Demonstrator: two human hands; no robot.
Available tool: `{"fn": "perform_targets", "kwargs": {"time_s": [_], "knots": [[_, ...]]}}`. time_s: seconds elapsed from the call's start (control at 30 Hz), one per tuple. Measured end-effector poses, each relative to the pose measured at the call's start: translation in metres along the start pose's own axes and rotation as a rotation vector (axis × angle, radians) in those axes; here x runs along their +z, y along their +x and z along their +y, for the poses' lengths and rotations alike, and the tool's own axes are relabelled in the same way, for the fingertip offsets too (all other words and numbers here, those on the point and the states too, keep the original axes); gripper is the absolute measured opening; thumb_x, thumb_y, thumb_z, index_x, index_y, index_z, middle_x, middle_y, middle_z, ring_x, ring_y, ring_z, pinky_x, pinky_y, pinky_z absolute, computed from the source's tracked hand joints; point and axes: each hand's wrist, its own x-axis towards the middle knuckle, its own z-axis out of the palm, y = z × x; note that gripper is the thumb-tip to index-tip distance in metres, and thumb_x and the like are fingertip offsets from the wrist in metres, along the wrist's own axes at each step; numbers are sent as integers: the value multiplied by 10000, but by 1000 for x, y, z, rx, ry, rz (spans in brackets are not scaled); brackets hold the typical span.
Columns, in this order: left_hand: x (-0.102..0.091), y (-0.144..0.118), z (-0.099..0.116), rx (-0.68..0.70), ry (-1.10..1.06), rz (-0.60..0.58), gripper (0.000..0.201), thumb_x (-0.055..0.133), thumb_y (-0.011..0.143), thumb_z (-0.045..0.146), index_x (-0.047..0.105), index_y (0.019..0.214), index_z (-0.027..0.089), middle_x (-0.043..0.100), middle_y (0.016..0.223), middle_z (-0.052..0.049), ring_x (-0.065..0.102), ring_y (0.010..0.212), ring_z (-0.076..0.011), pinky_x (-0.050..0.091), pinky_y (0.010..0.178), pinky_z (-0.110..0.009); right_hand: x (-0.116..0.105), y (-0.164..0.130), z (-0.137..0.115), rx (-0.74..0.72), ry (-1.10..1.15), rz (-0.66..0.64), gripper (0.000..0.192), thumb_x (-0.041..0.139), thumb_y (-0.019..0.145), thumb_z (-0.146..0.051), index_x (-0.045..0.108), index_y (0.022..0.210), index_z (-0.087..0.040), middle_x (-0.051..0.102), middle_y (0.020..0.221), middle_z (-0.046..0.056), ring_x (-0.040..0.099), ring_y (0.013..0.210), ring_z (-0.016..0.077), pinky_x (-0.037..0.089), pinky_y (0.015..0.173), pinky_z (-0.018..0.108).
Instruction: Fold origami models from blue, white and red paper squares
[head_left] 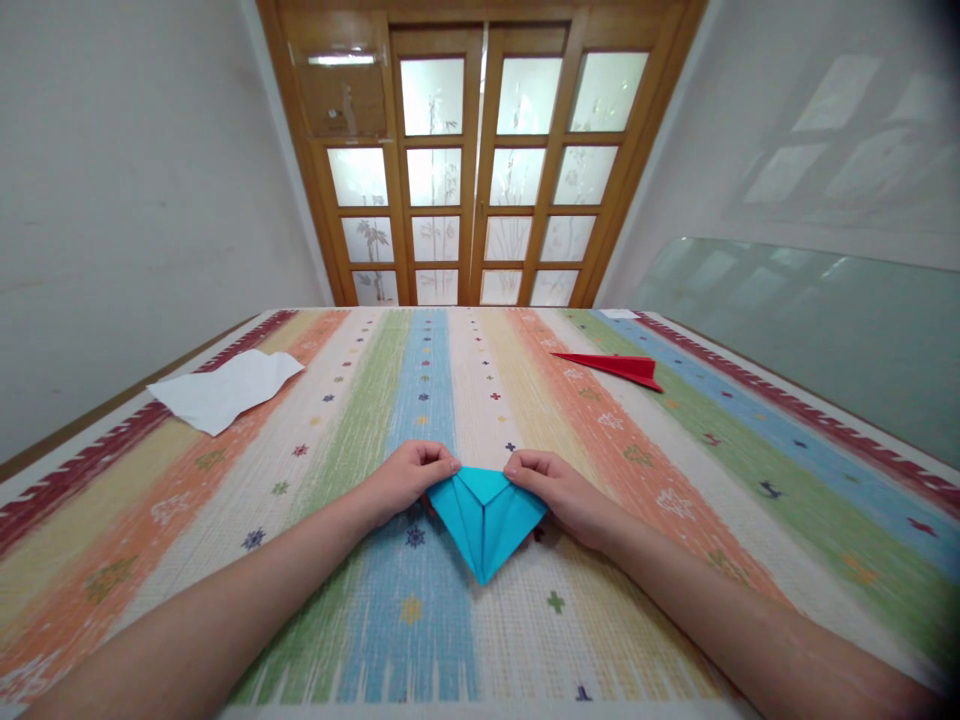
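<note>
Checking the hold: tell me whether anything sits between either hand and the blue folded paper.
Nothing visible does. The left hand and the right hand both touch the blue folded paper directly at its upper corners.

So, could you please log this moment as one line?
left hand: pinching blue paper | right hand: pinching it | paper: folded, on striped cloth

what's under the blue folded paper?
The striped tablecloth shows all around the blue folded paper. Both hands pinch its top corners. Directly beneath is covered.
</note>
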Motion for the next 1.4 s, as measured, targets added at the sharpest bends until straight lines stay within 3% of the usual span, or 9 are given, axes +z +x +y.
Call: {"fn": "perform_targets", "kwargs": {"time_s": [0.1, 0.33, 0.57, 0.73, 0.9, 1.0, 1.1, 1.23, 1.4], "knots": [[1, 0, 0, -17, -23, 10, 472, 750, 721, 599, 551, 694, 172, 497, 544, 27, 482, 455, -96, 404, 413, -206, 0, 1, 2, 7, 15, -1, 384, 633, 875, -582, 503, 816, -225, 561, 542, -45, 577, 414, 143, 341, 329, 201], [0, 1, -5, -5, -45, 4, 458, 727, 760, 594, 553, 727, 172, 499, 556, 33, 501, 443, -99, 458, 416, -223, 2, 3, 3, -79, 30, 65, 393, 698, 843, -522, 501, 724, -203, 461, 527, -81, 442, 405, 69, 320, 368, 187], [0, 2, -7, 27, -43, 39, 458, 713, 766, 597, 525, 726, 182, 500, 552, 36, 499, 435, -98, 450, 396, -213, 3, 3, 4, -21, 42, 76, 408, 651, 861, -597, 491, 812, -225, 532, 524, -66, 550, 393, 124, 381, 338, 202], [0, 4, -8, 18, -61, 63, 459, 718, 758, 594, 495, 723, 195, 489, 535, 40, 479, 424, -99, 438, 387, -216, 3, 2, 1, -21, 95, 90, 400, 632, 867, -609, 519, 929, -230, 454, 541, -91, 499, 379, 105, 381, 327, 193], [-2, 6, -9, -3, -73, 105, 469, 700, 764, 617, 528, 743, 180, 533, 548, 23, 531, 444, -117, 450, 393, -212, 4, 2, -2, -125, 149, 101, 511, 713, 838, -508, 515, 1242, -264, 514, 692, -71, 517, 497, 93, 469, 435, 207], [-4, 7, -9, -19, -107, 122, 473, 716, 749, 618, 553, 779, 175, 529, 565, 33, 526, 449, -110, 437, 378, -196, 4, 5, 1, -161, 198, 53, 551, 773, 790, -464, 525, 1240, -264, 597, 881, -16, 602, 642, 123, 566, 546, 268], [-5, 7, -9, -32, -111, 109, 473, 713, 753, 621, 559, 804, 176, 520, 570, 43, 525, 453, -108, 439, 370, -191, 3, 7, 5, -153, 179, 27, 541, 770, 799, -462, 535, 1236, -247, 624, 924, 6, 628, 661, 135, 596, 573, 300], [-5, 7, -9, -30, -76, 76, 483, 693, 768, 639, 545, 788, 179, 517, 553, 43, 529, 444, -110, 440, 381, -195, 3, 6, 6, -107, 119, 56, 500, 741, 814, -501, 564, 1199, -235, 622, 811, -20, 608, 562, 123, 566, 501, 276], [-2, 5, -8, -18, -30, 47, 492, 672, 778, 660, 542, 773, 185, 524, 547, 31, 533, 439, -120, 443, 400, -215, 6, 7, 5, -96, 41, 129, 395, 697, 831, -549, 605, 1012, -211, 559, 634, -55, 503, 427, 94, 373, 358, 198]]}}
